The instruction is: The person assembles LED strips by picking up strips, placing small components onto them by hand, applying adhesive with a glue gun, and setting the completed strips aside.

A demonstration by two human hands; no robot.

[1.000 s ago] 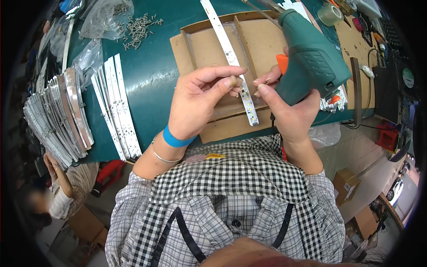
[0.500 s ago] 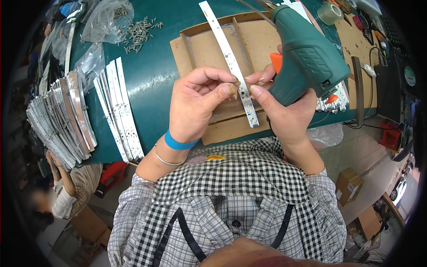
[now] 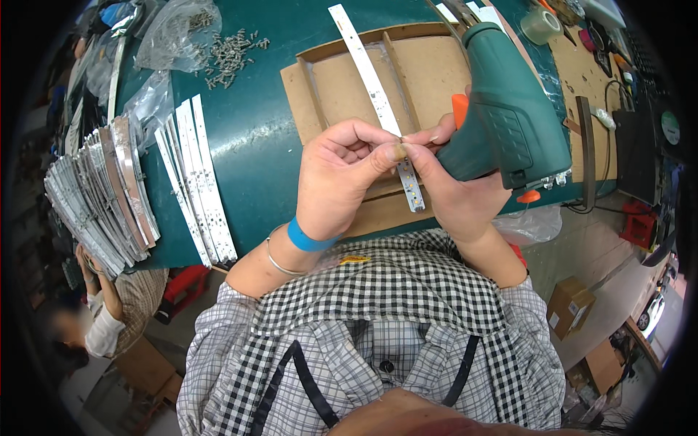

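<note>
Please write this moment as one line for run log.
left hand, right hand: fingertips meet over white strip | right hand: holds green tool | table: small metal parts

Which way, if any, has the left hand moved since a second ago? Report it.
Yes; the left hand has moved rightward, judged against the cardboard base.

The person wears a plaid shirt, pale with thin dark lines, its collar spread around a round dark button. Over it goes a black-and-white checked apron, with dark trim at the chest and a small yellow patch. The sleeves end near the elbows. The left hand is bare; a wide blue wristband and a thin silvery bangle circle that arm.
</note>
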